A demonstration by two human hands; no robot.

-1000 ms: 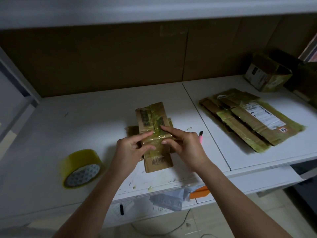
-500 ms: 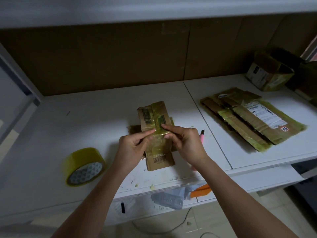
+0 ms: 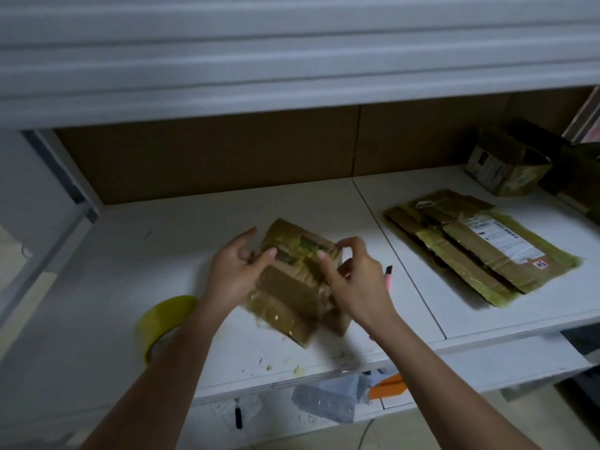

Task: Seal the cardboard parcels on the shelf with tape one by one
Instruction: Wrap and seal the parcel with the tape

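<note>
— On the white shelf (image 3: 168, 241), near the middle: which way does the parcel (image 3: 293, 280) lie?
— It is a flattened cardboard parcel wrapped in yellowish tape, tilted up off the shelf. Its long axis runs from the near edge toward the far wall, leaning a little left at the far end. The picture is blurred there.
— And the hands?
— The left hand (image 3: 235, 274) grips the parcel's left edge, thumb on top. The right hand (image 3: 354, 280) has its curled fingers (image 3: 324, 258) pinching at the right side of the top face.
— The shelf and the room?
— A white shelf with a seam to the right, a brown back panel, a white board overhead; dim light, scraps near the front edge.
— What else lies about?
— A tape roll (image 3: 162, 323) at near left, partly behind the left forearm. A pink pen (image 3: 388, 277) just right of the right hand. Further right, a stack of flat parcels (image 3: 480, 248), well apart, and a small box (image 3: 506, 168) at far right.
</note>
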